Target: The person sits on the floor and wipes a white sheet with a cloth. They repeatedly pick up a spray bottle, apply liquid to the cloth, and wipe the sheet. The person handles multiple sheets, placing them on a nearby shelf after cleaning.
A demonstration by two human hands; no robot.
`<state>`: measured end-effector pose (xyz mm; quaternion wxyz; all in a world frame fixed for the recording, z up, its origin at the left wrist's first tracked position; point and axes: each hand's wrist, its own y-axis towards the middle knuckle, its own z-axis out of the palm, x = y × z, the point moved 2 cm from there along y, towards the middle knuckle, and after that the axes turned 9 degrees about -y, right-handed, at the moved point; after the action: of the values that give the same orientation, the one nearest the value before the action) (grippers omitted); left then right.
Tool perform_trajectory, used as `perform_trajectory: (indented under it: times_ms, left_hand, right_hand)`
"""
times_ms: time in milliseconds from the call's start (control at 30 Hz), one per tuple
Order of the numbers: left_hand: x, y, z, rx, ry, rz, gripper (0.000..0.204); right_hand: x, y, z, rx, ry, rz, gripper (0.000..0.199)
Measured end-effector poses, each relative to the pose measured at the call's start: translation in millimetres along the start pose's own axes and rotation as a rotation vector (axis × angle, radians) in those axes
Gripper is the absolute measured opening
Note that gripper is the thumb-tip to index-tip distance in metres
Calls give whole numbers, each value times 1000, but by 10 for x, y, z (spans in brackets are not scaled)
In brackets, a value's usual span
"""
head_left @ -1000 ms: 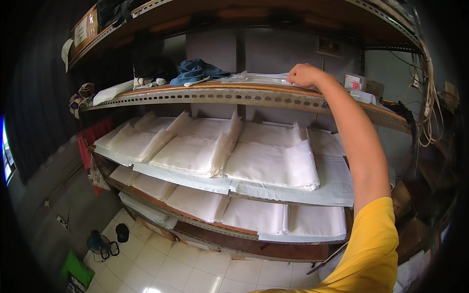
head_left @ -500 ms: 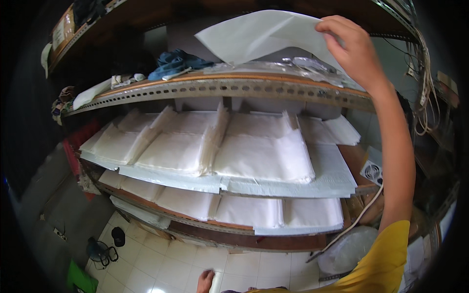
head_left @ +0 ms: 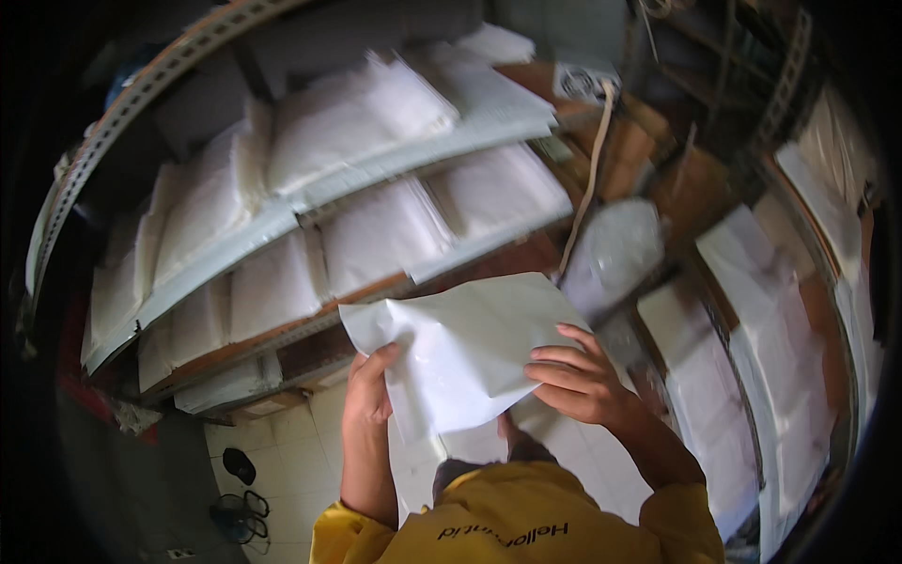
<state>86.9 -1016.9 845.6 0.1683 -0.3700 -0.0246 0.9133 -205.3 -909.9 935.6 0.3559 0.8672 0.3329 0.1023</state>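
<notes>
White sheet (head_left: pixel 470 348), yellow sleeves (head_left: pixel 526 522), white stacks (head_left: pixel 376 235)

White sheet (head_left: pixel 470 352) now down, in both hands.

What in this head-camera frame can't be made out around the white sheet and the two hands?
- White sheet: its lower edge, covered by the left hand and right hand.
- Right hand's thumb: behind the sheet.
- Shelf stacks: motion blur hides what they are.
- Dark things on the floor: too small and dim.
</notes>
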Motion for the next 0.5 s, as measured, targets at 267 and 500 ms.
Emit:
perform_trajectory:
  times_ms: [267, 500]
  left_hand:
    - [1201, -528, -446, 18, -279, -399, 60]
    - [2217, -927, 76, 214, -377, -702, 58]
  right_hand:
    - [1183, -2019, 111, -13, 759, 951, 8]
    - [1712, -3452, 577, -390, 1538, 1908, 68]
